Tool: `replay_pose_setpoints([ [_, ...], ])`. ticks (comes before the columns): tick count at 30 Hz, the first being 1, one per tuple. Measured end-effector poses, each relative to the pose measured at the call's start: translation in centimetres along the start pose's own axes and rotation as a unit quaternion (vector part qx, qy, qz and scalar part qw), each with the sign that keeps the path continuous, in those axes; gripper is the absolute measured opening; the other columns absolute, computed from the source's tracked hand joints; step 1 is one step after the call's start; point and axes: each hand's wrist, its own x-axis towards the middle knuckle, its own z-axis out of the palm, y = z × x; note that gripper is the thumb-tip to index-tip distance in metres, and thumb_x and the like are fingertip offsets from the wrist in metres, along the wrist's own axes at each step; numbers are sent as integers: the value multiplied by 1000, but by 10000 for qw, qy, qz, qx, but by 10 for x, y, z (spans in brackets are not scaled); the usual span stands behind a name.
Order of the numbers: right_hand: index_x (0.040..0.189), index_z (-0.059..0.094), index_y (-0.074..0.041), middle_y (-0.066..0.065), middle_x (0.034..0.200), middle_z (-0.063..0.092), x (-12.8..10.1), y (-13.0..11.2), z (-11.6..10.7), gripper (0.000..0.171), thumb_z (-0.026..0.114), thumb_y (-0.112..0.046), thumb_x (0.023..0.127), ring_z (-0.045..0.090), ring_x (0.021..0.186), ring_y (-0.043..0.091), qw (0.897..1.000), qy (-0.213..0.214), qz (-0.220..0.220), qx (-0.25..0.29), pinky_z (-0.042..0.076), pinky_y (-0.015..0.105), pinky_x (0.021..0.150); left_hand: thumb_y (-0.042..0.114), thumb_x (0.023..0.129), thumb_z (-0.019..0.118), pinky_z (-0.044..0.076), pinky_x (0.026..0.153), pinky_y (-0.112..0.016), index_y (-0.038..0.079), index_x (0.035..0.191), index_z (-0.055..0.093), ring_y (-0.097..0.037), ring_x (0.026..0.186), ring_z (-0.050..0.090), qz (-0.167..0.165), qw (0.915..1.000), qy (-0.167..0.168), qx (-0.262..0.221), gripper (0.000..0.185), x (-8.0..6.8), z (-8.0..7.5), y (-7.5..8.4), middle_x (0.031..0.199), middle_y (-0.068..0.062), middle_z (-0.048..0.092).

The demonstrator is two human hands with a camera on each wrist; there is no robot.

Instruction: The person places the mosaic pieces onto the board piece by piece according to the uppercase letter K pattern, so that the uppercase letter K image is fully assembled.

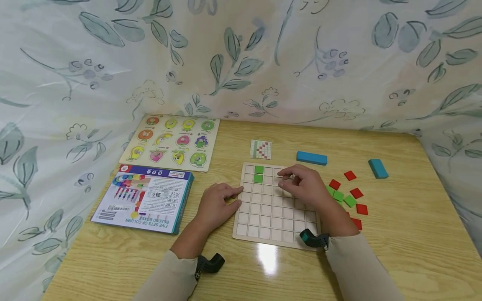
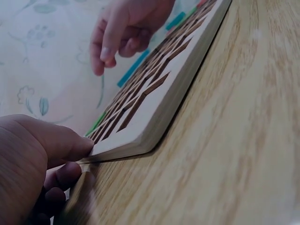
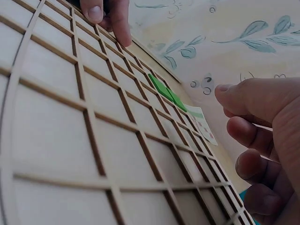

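Observation:
A pale wooden grid board lies in the middle of the table. Two green tiles sit one below the other in its second column at the top, also seen as green tiles in the right wrist view. My left hand rests beside the board's left edge, its fingertips touching the rim and its thumb against the board. My right hand hovers over the board's upper right cells with fingers loosely curled and nothing visible in them.
Loose red and green tiles lie right of the board, with two blue blocks beyond. A small pattern card lies behind the board. A fruit puzzle and a bead-toy box sit at left. Leaf-print cloth walls the table.

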Motion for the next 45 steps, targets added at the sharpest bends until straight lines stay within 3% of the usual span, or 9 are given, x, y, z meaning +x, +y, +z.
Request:
replay_pose_setpoints([
  [11,125,78,-13,2,109,70,-27,8,-26,29,81,-23,98,58,81,25,9976,333,598,41,49,29,61,18,93,83,42,84,-41,20,130,80,-17,91,57,-46,9999,-13,104,37,0,0,2,93,6,68],
  [21,125,77,-11,4,108,69,-46,22,-52,28,80,-21,99,59,76,18,9956,809,417,-217,49,26,60,19,93,84,43,84,-41,21,130,80,-18,93,58,-92,9997,-17,222,38,0,0,2,97,5,70],
  [26,127,75,-11,5,107,66,-53,28,-61,28,77,-21,101,57,79,19,9924,949,701,-356,49,23,61,19,92,85,41,84,-41,20,129,80,-17,91,56,-93,9998,15,178,38,-1,1,2,94,6,68],
  [31,130,74,-10,7,108,66,-61,37,-66,32,75,-28,103,55,85,22,9885,970,1081,-417,49,23,62,20,91,86,41,84,-41,20,129,80,-15,90,55,-100,9998,14,144,38,-1,2,3,93,8,67],
  [38,129,75,-9,8,107,66,-72,47,-70,35,77,-30,101,57,81,18,9872,898,1232,-460,49,25,58,20,92,85,39,82,-40,21,130,80,-14,86,51,34,9999,26,148,39,-1,2,2,92,9,67],
  [45,127,75,-10,8,111,68,-71,52,-73,34,80,-27,98,59,84,24,9864,719,1248,-790,52,26,60,19,94,83,38,81,-39,21,132,79,-14,85,51,32,9999,49,162,39,-2,2,4,92,8,67],
])
